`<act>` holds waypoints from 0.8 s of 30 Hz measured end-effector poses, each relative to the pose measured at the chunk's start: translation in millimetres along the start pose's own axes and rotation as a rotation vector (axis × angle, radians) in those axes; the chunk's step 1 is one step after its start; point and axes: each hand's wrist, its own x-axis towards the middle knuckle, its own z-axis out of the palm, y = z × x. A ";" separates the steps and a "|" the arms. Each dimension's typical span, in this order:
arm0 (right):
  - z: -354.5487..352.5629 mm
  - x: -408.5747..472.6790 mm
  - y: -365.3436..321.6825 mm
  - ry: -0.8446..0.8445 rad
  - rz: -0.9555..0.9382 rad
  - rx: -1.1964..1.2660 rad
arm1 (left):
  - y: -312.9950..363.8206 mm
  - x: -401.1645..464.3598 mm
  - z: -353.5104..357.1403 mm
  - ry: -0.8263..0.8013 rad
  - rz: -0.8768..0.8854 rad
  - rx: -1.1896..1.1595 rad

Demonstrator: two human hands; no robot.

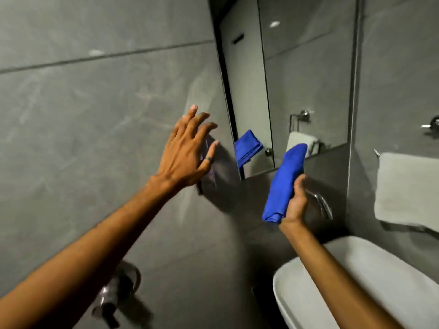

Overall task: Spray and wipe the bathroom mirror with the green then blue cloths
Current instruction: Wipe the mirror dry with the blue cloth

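Mirror (306, 67) ahead; right hand (295, 205) grips blue cloth (283, 184); left hand (187, 153) spread.

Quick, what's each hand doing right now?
Left hand: open, fingers spread against the grey wall.
Right hand: closed around the folded blue cloth.

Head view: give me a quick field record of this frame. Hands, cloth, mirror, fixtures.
left hand: open, fingers spread, at a small wall-mounted fitting left of the mirror; contact unclear
right hand: shut on blue cloth
blue cloth: folded, held upright below the mirror's lower edge, apart from the glass
mirror: wall-mounted, reflects the blue cloth
green cloth: not in view
spray bottle: not in view
basin: white, lower right
towel: grey, hanging on right wall
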 end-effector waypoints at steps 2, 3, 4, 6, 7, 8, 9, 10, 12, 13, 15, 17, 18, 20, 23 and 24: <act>28.8 28.5 7.5 -0.065 -0.218 -0.238 | -13.6 40.7 -3.5 0.003 -0.031 0.060; 45.5 42.4 10.1 -0.109 -0.343 -0.374 | -18.8 64.4 -5.4 0.007 -0.046 0.097; 56.3 52.7 20.1 -0.190 -0.438 -0.510 | -23.8 80.0 -3.7 -0.002 -0.056 0.137; 75.0 73.3 41.8 -0.323 -0.675 -0.930 | -32.3 102.7 1.9 -0.044 -0.059 0.233; 79.4 80.5 55.6 -0.343 -0.787 -1.156 | -35.2 107.8 5.2 -0.063 -0.064 0.271; 81.3 90.2 67.4 -0.314 -0.879 -1.312 | -36.3 114.5 10.6 -0.064 -0.067 0.295; 80.4 96.0 77.6 -0.267 -0.943 -1.400 | -38.2 117.3 16.7 -0.058 -0.087 0.304; 80.1 103.8 83.7 -0.228 -0.979 -1.435 | -41.4 122.5 22.2 -0.041 -0.111 0.312; 73.6 116.5 85.2 -0.239 -1.026 -1.453 | -51.5 131.5 25.0 -0.020 -0.123 0.356; 68.8 124.0 84.8 -0.260 -1.057 -1.457 | -59.1 137.7 25.3 -0.018 -0.103 0.396; 55.8 139.7 81.5 -0.297 -1.105 -1.471 | -73.1 149.7 27.1 0.008 -0.065 0.456; 42.4 156.9 67.5 -0.265 -1.107 -1.452 | -84.2 158.9 27.1 0.056 -0.047 0.510; 33.3 169.3 56.7 -0.216 -1.088 -1.434 | -87.0 163.8 29.6 0.078 -0.044 0.531; 8.6 199.6 31.7 -0.115 -1.044 -1.408 | -85.5 172.2 39.2 0.132 -0.037 0.563; -30.2 246.6 -7.8 -0.018 -0.956 -1.356 | -80.9 180.9 55.3 0.200 -0.052 0.587; -39.7 259.5 -19.4 -0.001 -0.934 -1.345 | -81.4 181.0 57.2 0.224 -0.060 0.589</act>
